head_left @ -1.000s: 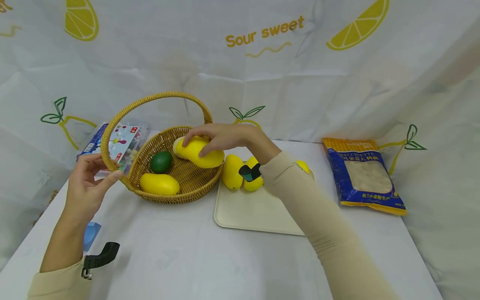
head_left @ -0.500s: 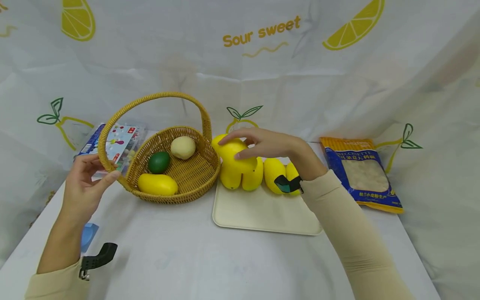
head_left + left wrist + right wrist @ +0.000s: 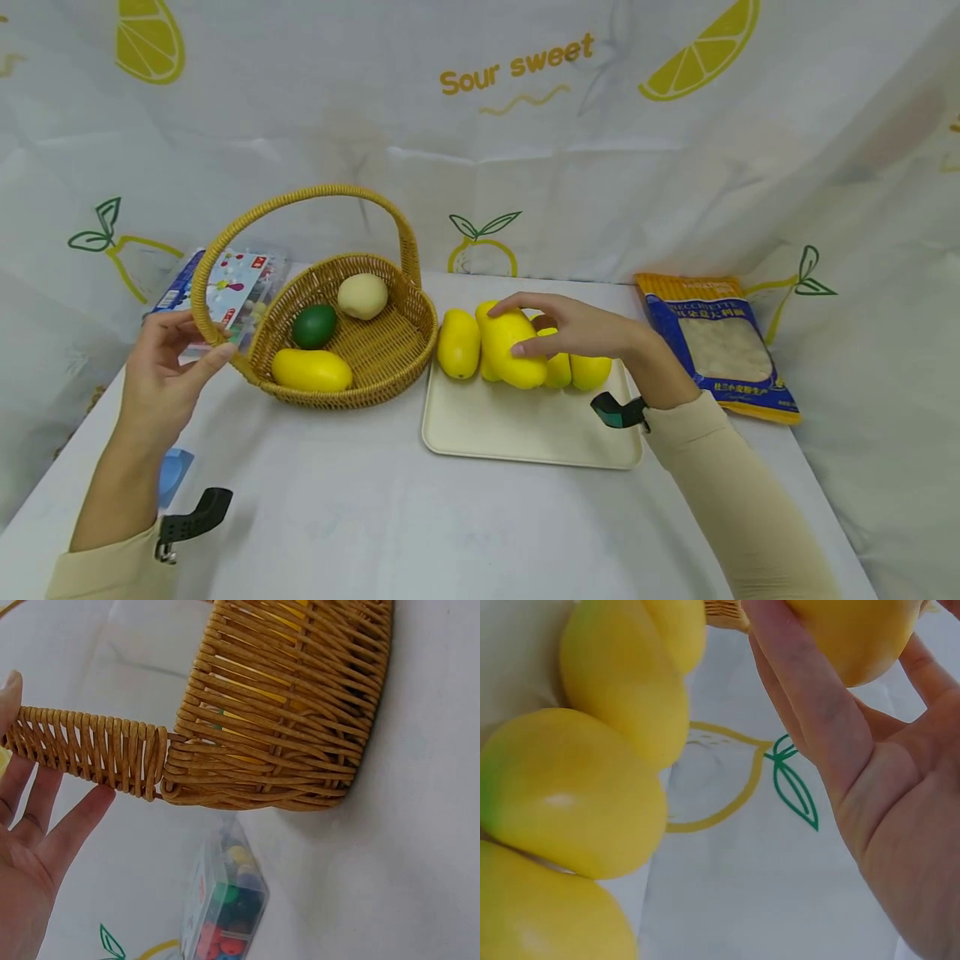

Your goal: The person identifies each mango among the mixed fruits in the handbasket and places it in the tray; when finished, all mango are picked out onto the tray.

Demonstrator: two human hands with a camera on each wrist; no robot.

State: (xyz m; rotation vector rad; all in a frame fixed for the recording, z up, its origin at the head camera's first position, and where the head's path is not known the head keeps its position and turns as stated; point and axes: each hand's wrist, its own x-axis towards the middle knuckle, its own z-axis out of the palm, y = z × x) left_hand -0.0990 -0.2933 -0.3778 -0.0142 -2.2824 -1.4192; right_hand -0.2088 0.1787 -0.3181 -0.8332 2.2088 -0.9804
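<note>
In the head view my left hand (image 3: 167, 379) grips the handle of the wicker basket (image 3: 375, 390) low on its left side. Inside the basket lie a yellow mango (image 3: 311, 370), a dark green fruit (image 3: 314, 326) and a pale round one (image 3: 363, 296). My right hand (image 3: 573, 329) holds another yellow mango (image 3: 512, 346) above several mangoes on the beige tray (image 3: 525, 433). The left wrist view shows fingers of my left hand (image 3: 37, 847) around the handle (image 3: 86, 746). In the right wrist view, my right hand (image 3: 885, 772) has its fingers about the held mango (image 3: 855, 634).
A blue and orange pasta bag (image 3: 720, 346) lies right of the tray. Behind the basket at the left is a clear box of coloured pieces (image 3: 238, 287). A small blue object (image 3: 174, 475) sits beside my left forearm. A white printed cloth (image 3: 525, 183) hangs at the back.
My right hand has carried the mango rightward, out from over the basket to above the tray, uncovering the pale round fruit. My left hand stays on the handle.
</note>
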